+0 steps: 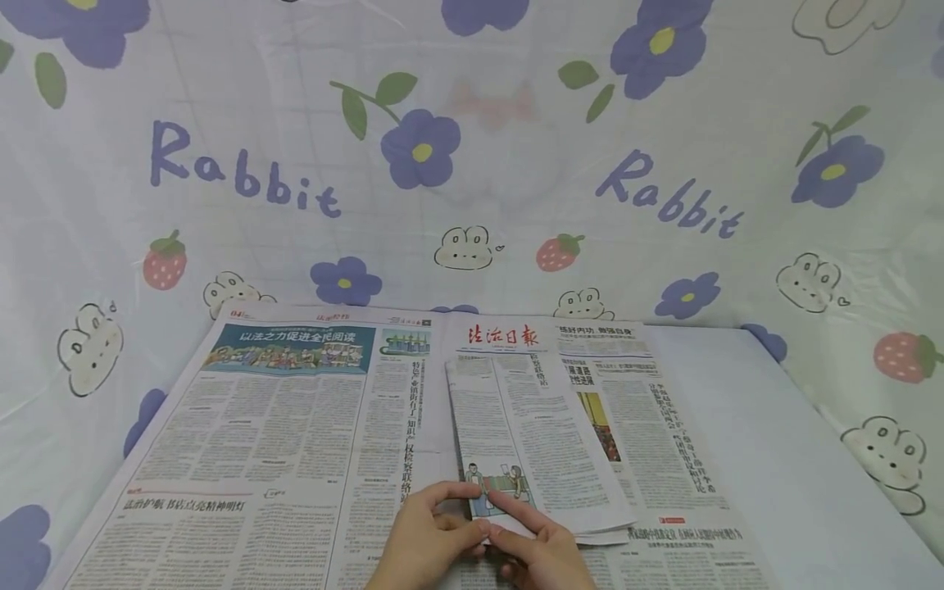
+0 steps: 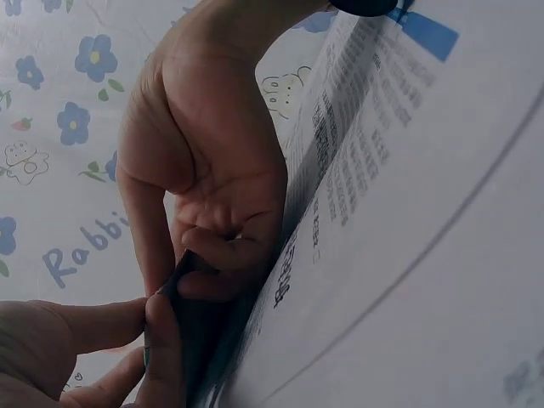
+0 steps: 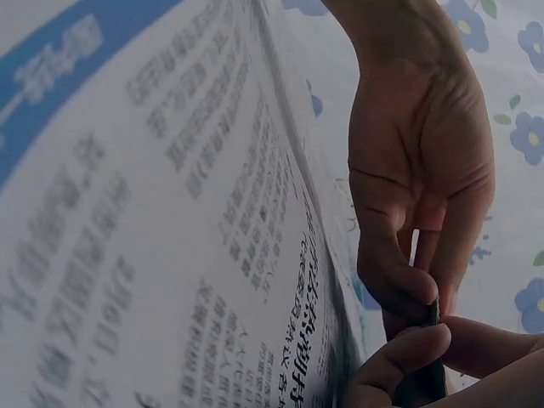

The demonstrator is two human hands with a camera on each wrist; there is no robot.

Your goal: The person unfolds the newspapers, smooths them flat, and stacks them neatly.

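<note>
A narrow folded newspaper [image 1: 549, 447] lies on the opened newspaper sheets, a small cartoon printed near its lower left corner. My left hand [image 1: 431, 533] and right hand [image 1: 542, 557] meet at that corner, both with thumb and fingers pinching the paper's near edge. In the left wrist view, my left hand [image 2: 217, 161] has its fingers curled at a dark, shaded fold [image 2: 200, 327]. The right wrist view has my right hand [image 3: 416, 161] pinching the same dark edge [image 3: 425, 374], fingertips close against the other hand's. The paper between the fingertips is mostly hidden.
An open newspaper sheet [image 1: 251, 426] spreads over the left of the table, and another sheet [image 1: 664, 442] lies under the folded one. White tabletop [image 1: 796, 475] shows at right. A curtain [image 1: 516, 172] printed with flowers, rabbits and strawberries hangs behind and around the table.
</note>
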